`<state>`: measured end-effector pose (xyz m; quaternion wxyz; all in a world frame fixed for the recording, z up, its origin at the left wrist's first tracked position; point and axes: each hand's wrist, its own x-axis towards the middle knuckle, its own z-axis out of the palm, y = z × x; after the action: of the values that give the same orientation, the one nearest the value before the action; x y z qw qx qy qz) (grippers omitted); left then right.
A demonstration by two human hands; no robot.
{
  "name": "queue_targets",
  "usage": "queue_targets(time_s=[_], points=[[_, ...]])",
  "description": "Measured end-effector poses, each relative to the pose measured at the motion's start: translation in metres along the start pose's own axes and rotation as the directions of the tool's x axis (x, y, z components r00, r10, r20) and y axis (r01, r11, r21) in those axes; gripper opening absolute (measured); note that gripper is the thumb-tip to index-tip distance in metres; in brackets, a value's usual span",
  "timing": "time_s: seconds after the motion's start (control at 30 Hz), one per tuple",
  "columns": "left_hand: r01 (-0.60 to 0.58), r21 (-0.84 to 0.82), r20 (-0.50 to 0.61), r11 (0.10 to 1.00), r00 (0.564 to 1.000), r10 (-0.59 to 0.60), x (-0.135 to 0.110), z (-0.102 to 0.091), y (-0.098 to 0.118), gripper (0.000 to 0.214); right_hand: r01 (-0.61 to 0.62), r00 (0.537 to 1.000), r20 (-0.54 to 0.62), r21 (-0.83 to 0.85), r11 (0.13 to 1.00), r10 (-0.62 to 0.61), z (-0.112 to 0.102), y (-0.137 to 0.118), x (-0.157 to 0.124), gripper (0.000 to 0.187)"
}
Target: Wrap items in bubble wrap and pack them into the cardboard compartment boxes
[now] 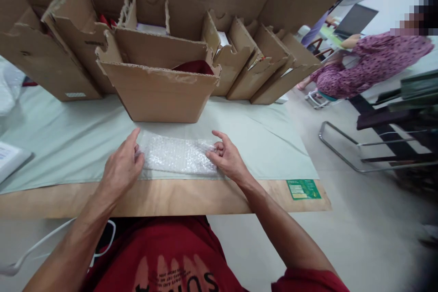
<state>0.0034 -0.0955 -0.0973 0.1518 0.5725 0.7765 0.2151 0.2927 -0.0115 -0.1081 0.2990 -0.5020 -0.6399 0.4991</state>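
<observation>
A flat, clear strip of bubble wrap (178,154) lies crosswise near the table's front edge. Its left end is between the thumb and fingers of my left hand (123,164), which is closed on it. At the other end, my right hand (228,157) pinches the wrap between thumb and curled fingers, its index finger stretched out. Whether anything is wrapped inside the bubble wrap I cannot tell. Just beyond it stands an open cardboard box (164,93) with something dark red (195,67) inside.
Tall cardboard compartments (236,70) line the back of the table. A pale green cloth (267,146) covers the wooden top (205,198). At left lies a white object (12,159). Off to the right are a seated person (369,64), a laptop (356,20) and a metal-framed chair (342,141).
</observation>
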Motion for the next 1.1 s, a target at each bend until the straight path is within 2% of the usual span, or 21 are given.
queue_targets(time_s=[0.13,0.2,0.27,0.33,0.4,0.43,0.5,0.53,0.6,0.67,0.77,0.83,0.87,0.9,0.93,1.0,1.03,1.1], points=[[-0.143,0.117,-0.139,0.983,0.978,0.158,0.018,0.006,0.003,0.063,-0.166,0.977,0.149,0.089,0.982,0.152,0.007,-0.019,-0.027,0.086],[-0.191,0.19,-0.159,0.963,0.962,0.222,0.026,0.01,0.005,0.06,-0.245,0.945,0.252,0.12,0.962,0.21,0.015,-0.024,-0.047,0.09],[-0.233,0.228,-0.194,0.945,0.94,0.279,0.022,0.011,0.006,0.056,-0.326,0.902,0.348,0.158,0.932,0.256,0.024,-0.022,-0.065,0.084],[-0.335,0.184,-0.234,0.924,0.898,0.373,0.003,0.01,0.006,0.053,-0.403,0.856,0.427,0.199,0.893,0.291,0.03,-0.016,-0.078,0.07],[-0.511,0.051,-0.204,0.858,0.836,0.51,-0.028,0.006,0.004,0.054,-0.446,0.831,0.469,0.243,0.861,0.298,0.033,-0.011,-0.084,0.05],[-0.596,-0.038,-0.139,0.802,0.798,0.586,-0.045,0.004,0.003,0.056,-0.454,0.829,0.476,0.264,0.851,0.294,0.033,-0.01,-0.085,0.043],[-0.658,-0.155,-0.004,0.737,0.746,0.666,-0.076,0.002,0.001,0.061,-0.457,0.834,0.479,0.317,0.831,0.276,0.033,-0.012,-0.085,0.037],[-0.667,-0.175,0.029,0.724,0.732,0.681,-0.087,0.003,0.0,0.061,-0.45,0.838,0.483,0.345,0.824,0.256,0.033,-0.015,-0.083,0.037],[-0.654,-0.185,0.005,0.734,0.746,0.666,-0.099,0.009,0.0,0.055,-0.414,0.847,0.499,0.401,0.817,0.184,0.033,-0.024,-0.077,0.036],[-0.583,-0.212,-0.093,0.784,0.811,0.577,-0.098,0.018,0.001,0.038,-0.338,0.865,0.496,0.466,0.818,0.074,0.036,-0.031,-0.068,0.039],[-0.334,-0.308,-0.185,0.891,0.939,0.289,-0.086,0.03,0.004,0.021,-0.144,0.902,0.42,0.508,0.849,-0.097,0.041,-0.035,-0.053,0.06],[-0.172,-0.359,-0.191,0.917,0.976,0.108,-0.078,0.033,0.005,0.025,0.07,0.921,0.328,0.394,0.916,-0.211,0.043,-0.033,-0.045,0.067],[-0.128,-0.368,-0.197,0.921,0.979,0.058,-0.075,0.034,0.005,0.029,0.203,0.914,0.288,0.281,0.938,-0.284,0.044,-0.031,-0.042,0.063],[-0.113,-0.362,-0.211,0.925,0.977,0.036,-0.073,0.035,0.005,0.034,0.343,0.89,0.265,0.145,0.928,-0.371,0.044,-0.029,-0.038,0.056],[-0.121,-0.34,-0.237,0.933,0.971,0.039,-0.072,0.037,0.005,0.037,0.473,0.848,0.269,0.006,0.881,-0.457,0.045,-0.026,-0.036,0.05],[-0.175,-0.26,-0.296,0.949,0.95,0.094,-0.07,0.039,0.003,0.039,0.656,0.741,0.36,-0.209,0.725,-0.567,0.048,-0.021,-0.03,0.044],[-0.204,-0.213,-0.32,0.956,0.939,0.129,-0.07,0.041,0.003,0.04,0.71,0.695,0.428,-0.277,0.648,-0.578,0.05,-0.019,-0.026,0.044],[-0.242,-0.121,-0.347,0.963,0.919,0.187,-0.069,0.042,0.0,0.042,0.761,0.643,0.542,-0.372,0.532,-0.541,0.054,-0.015,-0.02,0.042]])
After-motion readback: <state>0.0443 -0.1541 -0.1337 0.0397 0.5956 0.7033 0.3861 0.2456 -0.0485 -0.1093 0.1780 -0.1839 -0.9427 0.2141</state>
